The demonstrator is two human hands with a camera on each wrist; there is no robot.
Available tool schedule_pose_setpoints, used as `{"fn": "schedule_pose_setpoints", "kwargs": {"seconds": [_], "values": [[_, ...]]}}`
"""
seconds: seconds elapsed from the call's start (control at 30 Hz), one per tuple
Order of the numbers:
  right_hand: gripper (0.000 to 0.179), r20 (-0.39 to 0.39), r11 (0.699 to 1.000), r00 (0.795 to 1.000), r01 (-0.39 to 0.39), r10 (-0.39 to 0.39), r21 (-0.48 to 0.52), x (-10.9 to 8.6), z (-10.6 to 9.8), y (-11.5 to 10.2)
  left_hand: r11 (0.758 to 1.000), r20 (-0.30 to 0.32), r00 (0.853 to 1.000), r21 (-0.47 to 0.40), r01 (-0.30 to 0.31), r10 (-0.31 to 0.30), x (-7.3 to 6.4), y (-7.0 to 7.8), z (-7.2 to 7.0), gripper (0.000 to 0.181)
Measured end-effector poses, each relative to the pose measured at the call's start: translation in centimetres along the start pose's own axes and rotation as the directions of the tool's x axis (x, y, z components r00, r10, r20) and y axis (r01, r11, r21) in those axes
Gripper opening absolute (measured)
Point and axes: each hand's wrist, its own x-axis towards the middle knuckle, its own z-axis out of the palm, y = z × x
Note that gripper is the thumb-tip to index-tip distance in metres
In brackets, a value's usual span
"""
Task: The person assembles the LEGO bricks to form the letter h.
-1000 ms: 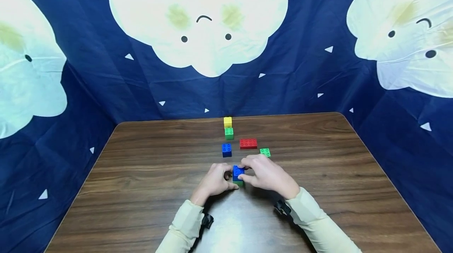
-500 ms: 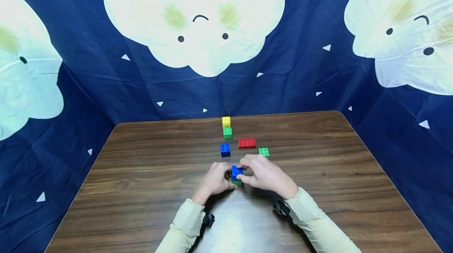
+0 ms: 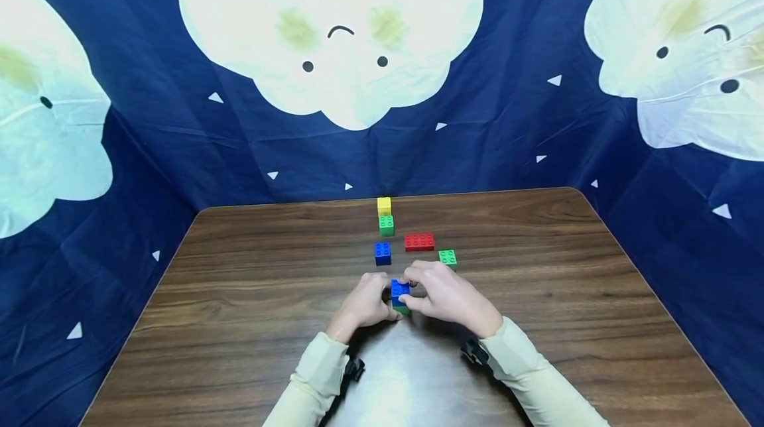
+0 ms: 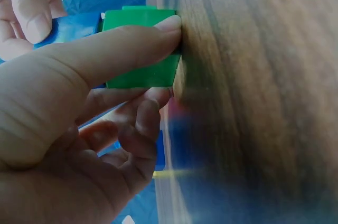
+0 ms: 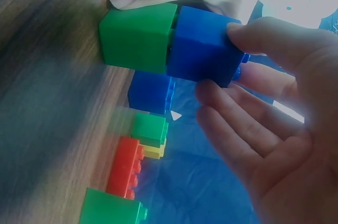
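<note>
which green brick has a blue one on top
The green brick the left hand grips; the far green brick and rightmost green brick show bare studs.

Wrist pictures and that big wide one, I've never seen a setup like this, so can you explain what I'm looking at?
No machine here: just a person's bare left hand and right hand. The wide picture comes from a camera worn on the head, looking forward and down. The two close-ups come from a camera on each wrist, which is why the table looks tipped sideways in them.

On the table are a red block, a yellow block, another blue block and two more green blocks.

The left hand pinches the held green block; the right hand grips the held blue block above it. The right wrist picture shows a thin gap between those two, so they don't seem fully pressed together.
</note>
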Motion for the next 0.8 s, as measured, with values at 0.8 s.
{"fn": "schedule_pose_setpoints", "kwargs": {"seconds": [0.8], "values": [[0.012, 0.013, 0.999, 0.999, -0.047, 0.047, -0.008, -0.3, 0.2, -0.6, 0.989, -0.068, 0.996, -0.127, -0.070, 0.062, -1.2, -0.7, 0.6, 0.022]]}}
